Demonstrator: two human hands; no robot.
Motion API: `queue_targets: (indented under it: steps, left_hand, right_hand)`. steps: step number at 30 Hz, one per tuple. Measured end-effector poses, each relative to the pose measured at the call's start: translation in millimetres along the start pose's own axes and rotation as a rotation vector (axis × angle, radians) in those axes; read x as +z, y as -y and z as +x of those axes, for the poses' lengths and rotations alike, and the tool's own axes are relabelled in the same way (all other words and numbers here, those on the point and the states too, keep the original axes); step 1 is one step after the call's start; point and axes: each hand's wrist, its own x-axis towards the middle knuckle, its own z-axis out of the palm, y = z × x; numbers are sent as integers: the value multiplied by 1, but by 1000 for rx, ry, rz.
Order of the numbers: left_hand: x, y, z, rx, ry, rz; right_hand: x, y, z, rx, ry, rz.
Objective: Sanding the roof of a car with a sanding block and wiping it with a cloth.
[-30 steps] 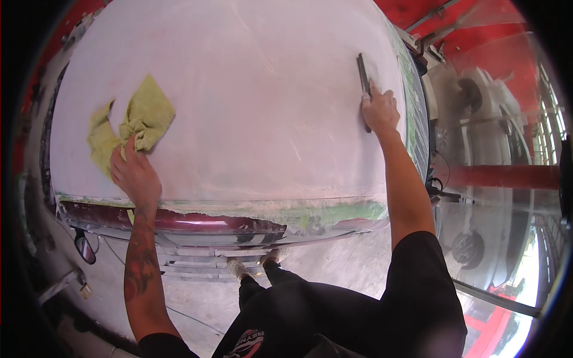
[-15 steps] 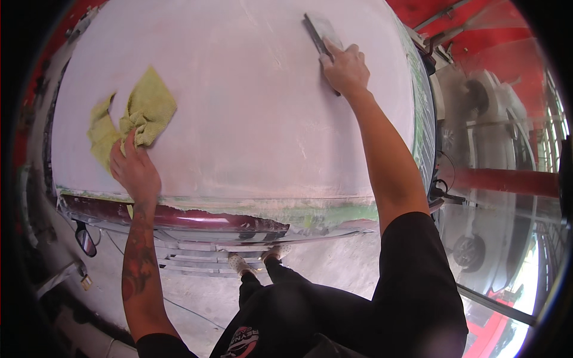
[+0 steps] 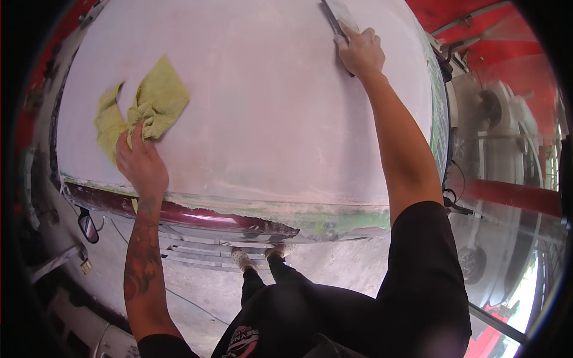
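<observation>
A broad, pinkish-white sanded panel [image 3: 256, 137] fills the middle, its near edge showing maroon paint and green patches. My left hand [image 3: 141, 161] has its fingers curled onto a bunched yellow cloth [image 3: 160, 83] lying on the left part of the panel. Near the panel's far right, my right hand [image 3: 364, 51] grips a long, narrow grey-and-black block tool [image 3: 328, 13] that lies against the surface. The tool's lower part is mostly hidden under that hand.
A side mirror [image 3: 89, 228] is at lower left. Below the panel, slatted metal [image 3: 197, 259] and my feet show on the concrete floor [image 3: 334, 268]. At right are a black bracket [image 3: 456, 203], a red beam [image 3: 507, 196] and a white car [image 3: 501, 143] behind hazy sheeting.
My right hand and the block tool have moved up and left across the panel, then a little farther up. The left hand stays on the cloth; the whole view has shifted slightly.
</observation>
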Motion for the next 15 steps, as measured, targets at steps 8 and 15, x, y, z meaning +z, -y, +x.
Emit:
queue_targets:
  steps: [8,15]
  left_hand:
    - [1,-19,4,-22,31,18]
    - [5,-5,1,-4,6,7]
  right_hand:
    - [-5,-116,-23,491,-29,-55]
    - [5,54,-5,-122,-3,39]
